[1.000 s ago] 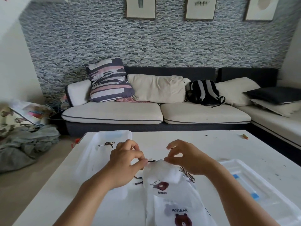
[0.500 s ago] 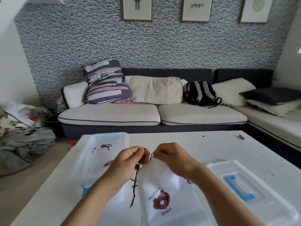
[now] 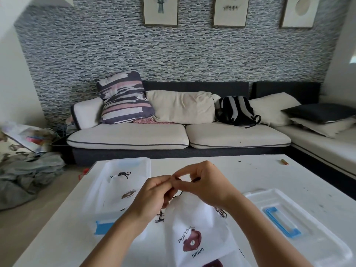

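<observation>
Head view: A person is working at a white table [image 3: 240, 170], and a white drawstring bag [image 3: 196, 228] printed with a brown bear is lying on it directly in front of them, mouth pointing away. Both hands are meeting at the bag's mouth. The left hand [image 3: 154, 195] is curling its fingers and pinching the dark cord [image 3: 178, 195], while the right hand [image 3: 210, 185] is pinching the same cord between thumb and forefinger; the fingertips of the two hands are touching. A loose end of cord is lying just left of the bag, below the left hand.

Left of the bag a clear plastic bin [image 3: 146, 166] is sitting on the table, holding a second bear bag [image 3: 123, 191]. Right of the bag the bin lid [image 3: 317, 245] is lying flat with its blue handle [image 3: 279, 222] facing up. Far beyond the bag to the right, a small orange stick [image 3: 284, 162] is resting near the table's edge. Beyond the bag a cream sofa [image 3: 238, 137] is carrying a striped cushion [image 3: 125, 97] and a black-and-grey backpack [image 3: 237, 110].
</observation>
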Demonstrator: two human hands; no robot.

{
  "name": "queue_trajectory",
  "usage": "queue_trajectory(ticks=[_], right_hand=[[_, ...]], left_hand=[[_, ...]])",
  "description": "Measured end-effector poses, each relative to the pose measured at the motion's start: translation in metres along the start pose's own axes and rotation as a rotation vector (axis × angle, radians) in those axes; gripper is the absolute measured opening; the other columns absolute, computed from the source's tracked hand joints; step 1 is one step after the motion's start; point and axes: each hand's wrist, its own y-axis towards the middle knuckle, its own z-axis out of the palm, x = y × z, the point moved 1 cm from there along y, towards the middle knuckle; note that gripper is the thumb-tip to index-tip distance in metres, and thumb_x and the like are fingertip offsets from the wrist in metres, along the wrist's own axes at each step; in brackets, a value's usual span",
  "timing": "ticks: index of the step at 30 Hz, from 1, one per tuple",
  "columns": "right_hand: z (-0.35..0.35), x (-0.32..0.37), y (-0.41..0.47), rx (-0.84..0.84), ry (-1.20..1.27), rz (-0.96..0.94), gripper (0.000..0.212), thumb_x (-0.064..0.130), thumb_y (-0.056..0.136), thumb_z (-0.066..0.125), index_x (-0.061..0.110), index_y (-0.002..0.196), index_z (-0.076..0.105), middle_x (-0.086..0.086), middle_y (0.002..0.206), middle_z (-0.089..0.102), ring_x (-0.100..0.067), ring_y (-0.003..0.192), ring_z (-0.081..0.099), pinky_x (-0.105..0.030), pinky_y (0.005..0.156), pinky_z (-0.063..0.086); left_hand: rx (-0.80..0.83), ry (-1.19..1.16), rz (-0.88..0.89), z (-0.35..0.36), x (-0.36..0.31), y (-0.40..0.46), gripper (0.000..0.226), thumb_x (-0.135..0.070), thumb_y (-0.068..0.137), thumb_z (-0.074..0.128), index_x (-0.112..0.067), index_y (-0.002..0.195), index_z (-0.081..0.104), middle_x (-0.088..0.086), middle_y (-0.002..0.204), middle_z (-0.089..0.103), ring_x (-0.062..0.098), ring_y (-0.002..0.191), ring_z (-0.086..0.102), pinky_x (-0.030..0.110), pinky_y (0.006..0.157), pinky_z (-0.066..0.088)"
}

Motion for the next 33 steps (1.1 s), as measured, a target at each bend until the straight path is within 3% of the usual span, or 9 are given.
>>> queue_trajectory(ticks=[5,9,13,16,19,21,24,28,33], right_hand=[[-0.004,-0.001,-0.001,-0.024,-0.037,-0.037,0.012,0.019,0.082,0.081,0.026,0.091,0.082,0.009,0.044,0.034,-0.011,0.046,0.024,-0.019,0.046,0.021],[-0.002,0.0,-0.001,-0.095,0.014,-0.032,0.002,0.014,0.08,0.084,0.013,0.081,0.082,0.011,0.038,0.041,-0.009,0.04,0.026,-0.014,0.044,0.021],[-0.003,-0.003,-0.001,-0.118,0.377,0.13,0.009,0.01,0.086,0.075,0.008,0.078,0.073,-0.002,0.053,0.04,-0.008,0.044,0.027,-0.017,0.042,0.023],[0.002,-0.006,0.001,-0.038,0.603,0.264,0.017,0.011,0.098,0.059,0.014,0.081,0.057,0.003,0.056,0.027,-0.008,0.045,0.02,-0.02,0.042,0.013],[0.009,-0.004,0.002,-0.017,0.721,0.321,0.021,0.008,0.103,0.048,0.013,0.083,0.049,0.005,0.056,0.03,-0.005,0.043,0.021,-0.015,0.039,0.016],[0.01,-0.004,0.003,-0.011,0.606,0.322,0.019,0.013,0.103,0.05,0.011,0.085,0.051,0.006,0.052,0.031,-0.007,0.043,0.022,-0.016,0.039,0.019],[-0.005,-0.001,0.003,0.025,0.186,0.257,0.021,0.027,0.099,0.062,0.007,0.091,0.064,0.009,0.049,0.037,-0.01,0.045,0.026,-0.022,0.043,0.022],[-0.029,0.012,-0.003,0.132,-0.305,0.159,0.016,0.023,0.091,0.071,0.016,0.076,0.073,0.01,0.05,0.049,-0.005,0.041,0.036,-0.015,0.043,0.032],[-0.023,0.034,-0.006,0.136,-0.422,-0.014,0.016,0.024,0.084,0.079,0.015,0.071,0.072,0.003,0.06,0.063,-0.006,0.048,0.046,-0.016,0.048,0.038]], left_hand=[[0.067,-0.014,0.023,-0.002,-0.002,-0.002,0.036,-0.017,0.104,0.046,0.014,0.088,0.054,0.011,0.073,0.036,0.015,0.057,0.025,0.026,0.054,0.02],[0.072,-0.054,0.026,-0.002,-0.004,-0.002,0.033,-0.015,0.104,0.046,-0.003,0.076,0.06,0.002,0.066,0.044,0.014,0.059,0.024,0.025,0.054,0.021],[0.091,-0.175,0.018,-0.004,-0.004,-0.001,0.036,-0.016,0.103,0.045,-0.009,0.088,0.077,0.0,0.073,0.051,0.015,0.061,0.024,0.022,0.054,0.025],[0.098,-0.243,0.009,-0.006,-0.004,0.0,0.033,-0.016,0.102,0.047,-0.007,0.094,0.077,0.001,0.077,0.055,0.013,0.058,0.029,0.022,0.054,0.026],[0.093,-0.205,0.004,-0.006,-0.002,0.0,0.031,-0.017,0.102,0.049,-0.011,0.089,0.077,0.0,0.074,0.055,0.013,0.056,0.027,0.02,0.052,0.029],[0.056,-0.179,0.005,-0.005,0.0,0.002,0.03,-0.015,0.101,0.052,-0.011,0.088,0.078,-0.001,0.072,0.055,0.012,0.053,0.027,0.019,0.05,0.032],[-0.02,-0.138,0.003,-0.008,0.003,0.003,0.025,-0.011,0.099,0.057,-0.013,0.091,0.081,0.0,0.072,0.059,0.01,0.051,0.033,0.021,0.053,0.034],[-0.062,-0.103,-0.016,-0.013,0.002,0.001,0.019,-0.007,0.096,0.061,-0.012,0.098,0.079,-0.001,0.075,0.067,0.008,0.051,0.04,0.015,0.05,0.035],[-0.044,0.066,0.01,-0.008,0.0,-0.002,0.021,-0.008,0.096,0.06,-0.014,0.088,0.079,-0.006,0.065,0.065,0.01,0.047,0.034,0.019,0.055,0.035]])
